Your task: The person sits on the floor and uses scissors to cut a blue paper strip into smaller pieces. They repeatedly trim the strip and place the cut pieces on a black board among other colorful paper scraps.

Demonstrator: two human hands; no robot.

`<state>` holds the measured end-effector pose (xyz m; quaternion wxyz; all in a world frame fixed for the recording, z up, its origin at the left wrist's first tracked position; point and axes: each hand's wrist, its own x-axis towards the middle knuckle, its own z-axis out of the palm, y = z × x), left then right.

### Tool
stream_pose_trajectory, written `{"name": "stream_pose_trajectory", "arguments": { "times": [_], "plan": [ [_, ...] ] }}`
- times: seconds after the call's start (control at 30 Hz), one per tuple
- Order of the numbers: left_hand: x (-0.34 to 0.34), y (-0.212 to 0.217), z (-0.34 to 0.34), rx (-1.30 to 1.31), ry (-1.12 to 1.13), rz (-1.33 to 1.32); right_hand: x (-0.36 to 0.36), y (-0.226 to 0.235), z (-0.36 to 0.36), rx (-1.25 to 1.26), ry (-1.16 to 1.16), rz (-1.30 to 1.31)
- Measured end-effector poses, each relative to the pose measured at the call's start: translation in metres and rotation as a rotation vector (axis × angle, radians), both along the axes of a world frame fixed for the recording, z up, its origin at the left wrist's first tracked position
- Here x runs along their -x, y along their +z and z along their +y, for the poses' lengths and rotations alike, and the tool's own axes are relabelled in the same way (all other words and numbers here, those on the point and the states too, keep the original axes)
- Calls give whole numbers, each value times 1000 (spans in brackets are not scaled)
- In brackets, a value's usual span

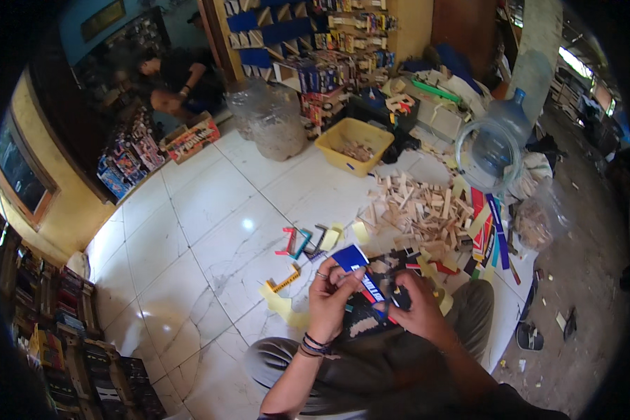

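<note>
In front of my lap I hold a blue printed strip (350,259) with white lettering and some red. My left hand (331,297), with a ring and dark wrist bands, pinches it along its left side. My right hand (421,313) is closed at the strip's lower end, around a small dark object that I cannot make out. Beneath the hands lies a dark, worn board (362,325) with pale patches. Yellow paper scraps (278,305) and red, teal and black folded strips (301,243) lie on the floor beyond my left hand.
A heap of small wooden pieces (427,206) spreads ahead, beside coloured strips (493,227). Further back stand a yellow tub (355,145), a clear plastic container (276,129) and a large blue water bottle (505,126). Another person (178,80) sits in the doorway. Stacked goods (70,343) line the left.
</note>
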<state>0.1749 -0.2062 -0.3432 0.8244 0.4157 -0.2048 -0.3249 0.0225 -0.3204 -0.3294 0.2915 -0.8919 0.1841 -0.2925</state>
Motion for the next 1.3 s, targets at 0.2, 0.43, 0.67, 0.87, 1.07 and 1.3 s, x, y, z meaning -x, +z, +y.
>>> {"name": "stream_pose_trajectory", "arguments": {
  "times": [0.2, 0.43, 0.67, 0.87, 1.07, 1.3],
  "plan": [
    [2, 4, 3, -56, -17, 44, -5, 1, -6, 90, 41, 61],
    [3, 13, 5, -78, -27, 66, -9, 7, -10, 135, 93, 109],
    [5, 17, 7, -117, -45, 42, -8, 12, -5, 131, 92, 79],
    [6, 17, 7, -99, -84, 67, -6, 14, -3, 69, 101, 113],
    [7, 16, 7, -75, -102, 90, -5, 15, -3, 46, 124, 121],
    [6, 17, 7, -73, -118, 86, -5, 14, -3, 49, 136, 97]
  ]
}}
